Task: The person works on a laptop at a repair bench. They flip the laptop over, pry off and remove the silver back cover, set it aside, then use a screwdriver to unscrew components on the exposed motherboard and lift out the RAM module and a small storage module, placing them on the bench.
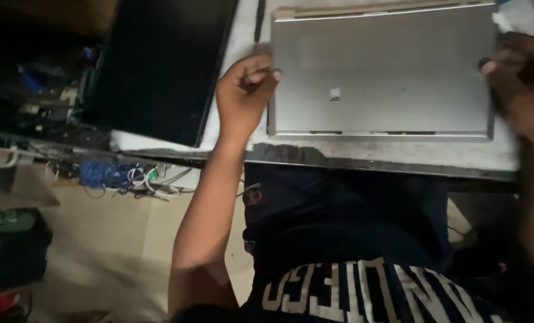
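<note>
A silver laptop (pixel 382 72) lies closed and flat on the worn white table (pixel 398 152) in front of me. My left hand (pixel 243 90) grips its left edge with curled fingers. At the right edge of the view, my right hand (pixel 515 66) holds the laptop's right edge, blurred and partly cut off. A small white sticker sits near the middle of the laptop's surface.
A large black flat panel (pixel 159 66) lies on the table to the left of the laptop. Tangled blue and white cables (pixel 120 176) hang below the table's left end. Dark boxes and clutter (pixel 10 239) stand on the floor at left.
</note>
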`<action>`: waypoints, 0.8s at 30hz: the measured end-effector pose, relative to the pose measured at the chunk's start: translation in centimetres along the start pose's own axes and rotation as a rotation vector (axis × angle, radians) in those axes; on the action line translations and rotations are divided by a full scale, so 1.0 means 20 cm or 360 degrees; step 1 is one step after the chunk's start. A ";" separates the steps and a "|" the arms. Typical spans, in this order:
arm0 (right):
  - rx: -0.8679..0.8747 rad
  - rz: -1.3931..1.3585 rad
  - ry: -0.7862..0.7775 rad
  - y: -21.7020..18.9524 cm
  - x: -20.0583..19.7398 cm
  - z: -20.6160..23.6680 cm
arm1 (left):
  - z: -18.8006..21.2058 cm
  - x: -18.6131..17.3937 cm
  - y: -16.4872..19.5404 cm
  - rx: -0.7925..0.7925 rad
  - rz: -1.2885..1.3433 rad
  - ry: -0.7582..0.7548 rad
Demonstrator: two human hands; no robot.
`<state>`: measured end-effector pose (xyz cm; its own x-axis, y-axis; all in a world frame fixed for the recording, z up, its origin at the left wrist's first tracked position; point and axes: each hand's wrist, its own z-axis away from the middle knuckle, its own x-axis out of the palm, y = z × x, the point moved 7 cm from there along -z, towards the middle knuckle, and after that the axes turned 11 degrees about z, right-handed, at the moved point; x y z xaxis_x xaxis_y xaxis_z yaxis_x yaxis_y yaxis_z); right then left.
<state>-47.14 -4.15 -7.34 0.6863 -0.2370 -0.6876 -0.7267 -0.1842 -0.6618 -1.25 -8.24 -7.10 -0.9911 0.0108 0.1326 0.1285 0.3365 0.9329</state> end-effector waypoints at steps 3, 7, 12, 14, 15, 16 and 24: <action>-0.0150 0.0062 0.0028 0.12 0.06 0.00 | 0.01 0.00 0.00 0.0021 0.0054 -0.0014; 0.0063 0.0289 -0.0137 0.25 0.10 0.03 | 0.04 0.01 0.04 0.0092 0.0023 -0.0033; -0.0086 0.0446 -0.0036 0.19 0.08 0.03 | 0.04 0.02 0.07 0.0082 0.0032 -0.0040; -0.0118 0.0392 -0.0012 0.17 0.07 0.02 | 0.04 0.03 0.08 0.0093 0.0027 -0.0047; -0.0099 0.0308 0.0004 0.16 0.06 0.02 | 0.04 0.03 0.08 0.0090 0.0034 -0.0047; -0.0080 0.0223 0.0022 0.16 0.06 0.02 | 0.04 0.03 0.09 0.0088 0.0039 -0.0049; -0.0207 0.0289 0.0090 0.01 0.02 0.04 | 0.05 0.05 0.11 0.0251 -0.0195 -0.0001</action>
<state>-47.04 -3.62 -7.99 0.5439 -0.3297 -0.7716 -0.8383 -0.2545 -0.4821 -1.98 -6.56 -5.18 -0.9990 -0.0387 0.0208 -0.0003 0.4787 0.8780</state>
